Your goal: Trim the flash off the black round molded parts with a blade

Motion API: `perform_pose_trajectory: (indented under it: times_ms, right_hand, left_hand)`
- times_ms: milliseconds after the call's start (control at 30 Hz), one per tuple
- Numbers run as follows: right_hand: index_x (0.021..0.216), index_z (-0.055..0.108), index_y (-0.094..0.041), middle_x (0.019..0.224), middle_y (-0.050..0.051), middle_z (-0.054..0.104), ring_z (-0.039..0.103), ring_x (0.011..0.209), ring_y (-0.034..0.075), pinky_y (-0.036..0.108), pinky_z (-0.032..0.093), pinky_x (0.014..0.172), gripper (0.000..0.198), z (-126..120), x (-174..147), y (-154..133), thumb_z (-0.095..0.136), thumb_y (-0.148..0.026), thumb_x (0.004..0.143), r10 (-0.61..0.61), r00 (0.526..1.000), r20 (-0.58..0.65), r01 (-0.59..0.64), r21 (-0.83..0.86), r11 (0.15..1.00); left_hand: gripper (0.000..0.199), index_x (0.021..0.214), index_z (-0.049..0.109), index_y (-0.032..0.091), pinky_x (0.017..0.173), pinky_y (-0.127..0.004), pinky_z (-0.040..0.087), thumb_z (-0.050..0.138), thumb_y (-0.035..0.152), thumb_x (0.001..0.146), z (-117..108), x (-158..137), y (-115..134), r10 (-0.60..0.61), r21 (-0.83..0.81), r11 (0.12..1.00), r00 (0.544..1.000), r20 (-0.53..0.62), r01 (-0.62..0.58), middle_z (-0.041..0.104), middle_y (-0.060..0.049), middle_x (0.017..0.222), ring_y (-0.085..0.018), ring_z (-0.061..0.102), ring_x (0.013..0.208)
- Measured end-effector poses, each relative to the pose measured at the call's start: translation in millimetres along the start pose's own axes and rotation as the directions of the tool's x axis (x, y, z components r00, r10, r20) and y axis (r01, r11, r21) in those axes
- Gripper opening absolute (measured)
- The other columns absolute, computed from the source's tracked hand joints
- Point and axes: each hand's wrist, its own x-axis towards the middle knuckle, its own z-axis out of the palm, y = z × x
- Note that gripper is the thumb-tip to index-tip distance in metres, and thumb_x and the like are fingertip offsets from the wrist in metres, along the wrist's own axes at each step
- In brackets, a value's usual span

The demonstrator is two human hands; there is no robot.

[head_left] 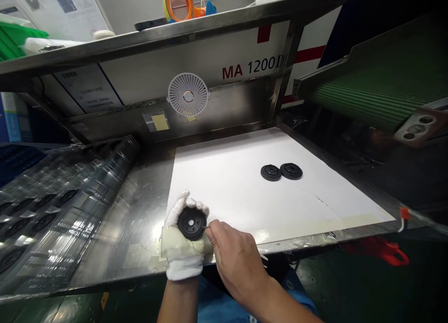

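My left hand (178, 218), in a white glove with a clear yellowish band round the palm and wrist, holds a black round plastic wheel (192, 233). The wheel is tilted to face me, and a hole shows at its centre. Close against its right edge is my bare right hand (236, 255), thumb and forefinger pinched together. A thin pointed tip sticks out of that pinch towards the wheel's rim; what it belongs to is hidden by the fingers. Farther right, a black wheel (270, 172) and another black wheel (291, 171) lie side by side on the white sheet (227, 173).
Clear plastic trays (87, 215) with several black wheels are stacked at the left. A small fan (188, 94) stands at the back below a metal shelf (210, 26), where an orange tape roll (179, 3) sits. A green conveyor belt (378, 89) runs at the right.
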Motion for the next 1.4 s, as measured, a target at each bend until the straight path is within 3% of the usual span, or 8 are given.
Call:
perform_pose_trajectory:
  times_ms: [167,300,400,600,767,1000,1200,1400]
  right_hand:
    - [0.082,0.045,-0.024,0.072,-0.003,0.055,0.052,0.062,0.017,0.031,0.021,0.056,0.020,6,-4,-8,0.035,-0.025,0.099,-0.029,1.000,0.001,0.029,0.017,0.999]
    - [0.083,0.045,-0.024,0.074,-0.003,0.057,0.053,0.065,0.017,0.030,0.023,0.057,0.020,1,-1,-3,0.035,-0.024,0.099,-0.040,0.999,0.010,0.040,0.053,0.998]
    - [0.083,0.046,-0.024,0.073,-0.003,0.056,0.053,0.065,0.018,0.031,0.023,0.057,0.020,-2,2,4,0.035,-0.025,0.100,0.009,1.000,-0.006,-0.009,0.020,1.000]
    - [0.083,0.047,-0.024,0.070,-0.003,0.056,0.053,0.062,0.017,0.031,0.022,0.057,0.020,2,-2,0,0.035,-0.024,0.100,0.010,1.000,-0.026,-0.010,-0.003,1.000]
    - [0.082,0.046,-0.024,0.071,-0.003,0.056,0.053,0.061,0.017,0.031,0.021,0.055,0.019,8,-4,-10,0.038,-0.023,0.098,-0.008,1.000,-0.010,0.008,0.011,1.000]
    - [0.082,0.045,-0.024,0.072,-0.003,0.055,0.053,0.064,0.017,0.031,0.023,0.057,0.020,-1,2,2,0.037,-0.024,0.099,0.006,1.000,-0.027,-0.005,0.035,0.999]
    - [0.082,0.046,-0.024,0.071,-0.003,0.055,0.053,0.063,0.017,0.031,0.022,0.057,0.020,1,2,0,0.036,-0.025,0.100,0.022,0.999,-0.048,-0.023,-0.007,1.000]
    - [0.081,0.046,-0.023,0.072,-0.003,0.056,0.053,0.062,0.017,0.032,0.021,0.056,0.020,6,-3,-10,0.037,-0.022,0.098,-0.039,0.999,-0.034,0.040,0.014,0.999]
  left_hand:
    - [0.017,0.093,0.065,0.017,0.076,-0.029,0.052,0.059,0.013,0.078,-1,0,-3,0.118,0.020,0.993,0.993,0.011,-0.119,0.059,0.002,0.072,-0.010,0.058,0.069]
    - [0.032,0.108,0.063,0.016,0.083,-0.047,0.051,0.057,0.021,0.077,-4,-6,4,-0.092,0.086,0.992,0.995,0.037,0.089,0.065,-0.010,0.095,-0.025,0.062,0.092]
    - [0.033,0.103,0.064,0.012,0.075,-0.042,0.053,0.056,0.019,0.072,-4,-7,8,-0.140,0.070,0.988,0.987,0.083,0.134,0.064,-0.010,0.083,-0.023,0.062,0.079]
    - [0.010,0.083,0.065,0.016,0.063,-0.027,0.051,0.063,0.015,0.073,0,2,0,-0.016,0.051,0.999,0.999,-0.029,0.017,0.055,0.001,0.065,-0.012,0.056,0.063]
    - [0.014,0.088,0.066,0.018,0.075,-0.030,0.052,0.063,0.014,0.075,-2,1,-4,0.135,0.060,0.989,0.991,-0.020,-0.133,0.057,0.001,0.070,-0.010,0.056,0.066]
    - [0.033,0.105,0.064,0.011,0.076,-0.039,0.052,0.057,0.018,0.073,-5,-4,6,-0.133,0.075,0.989,0.984,0.118,0.125,0.063,-0.010,0.084,-0.021,0.061,0.080]
    - [0.011,0.085,0.065,0.014,0.062,-0.027,0.051,0.063,0.018,0.075,4,2,0,-0.016,0.058,0.998,1.000,-0.002,0.016,0.055,0.000,0.065,-0.012,0.056,0.062]
    - [0.025,0.098,0.066,0.018,0.079,-0.034,0.053,0.064,0.017,0.074,0,1,-1,0.148,0.088,0.985,0.989,0.017,-0.148,0.063,-0.002,0.078,-0.015,0.062,0.075]
